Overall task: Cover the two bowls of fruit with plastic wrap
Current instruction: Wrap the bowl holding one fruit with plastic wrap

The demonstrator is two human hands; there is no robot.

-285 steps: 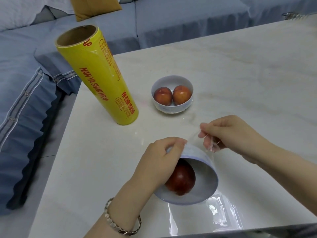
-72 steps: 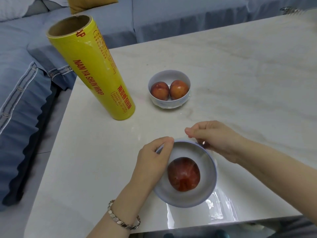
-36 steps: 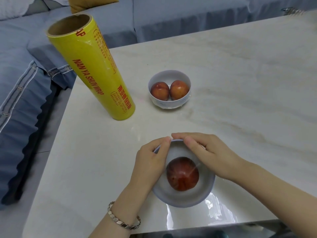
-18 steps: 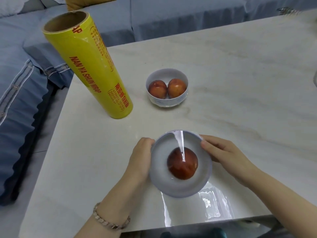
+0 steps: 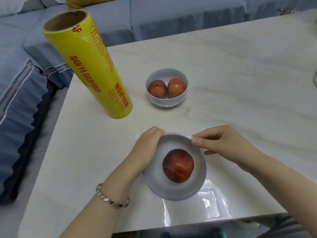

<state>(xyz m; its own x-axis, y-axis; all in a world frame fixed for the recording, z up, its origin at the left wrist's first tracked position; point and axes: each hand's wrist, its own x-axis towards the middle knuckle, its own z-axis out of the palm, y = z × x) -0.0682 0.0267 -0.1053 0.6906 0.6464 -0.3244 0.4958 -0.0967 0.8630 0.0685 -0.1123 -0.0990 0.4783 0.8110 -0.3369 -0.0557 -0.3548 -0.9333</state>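
Observation:
A white bowl (image 5: pixel 159 183) near the table's front edge holds one red fruit (image 5: pixel 178 165) under clear plastic wrap stretched over its mouth. My left hand (image 5: pixel 145 150) cups the bowl's left side, fingers curled over the far rim. My right hand (image 5: pixel 221 142) pinches the wrap at the far right rim. A second white bowl (image 5: pixel 165 100) with two red fruits (image 5: pixel 167 88) stands farther back, with no wrap visible on it. The tall yellow roll of plastic wrap (image 5: pixel 89 66) stands upright at the back left.
The pale marble table (image 5: pixel 240 83) has its left edge beside a blue sofa (image 5: pixel 20 83). A loose sheet of clear wrap (image 5: pixel 211 206) lies on the table in front of the near bowl, close to the front edge.
Both hands have moved up around the near bowl's far rim. The white fold of wrap seen across the fruit half a second ago is gone and the film lies smooth.

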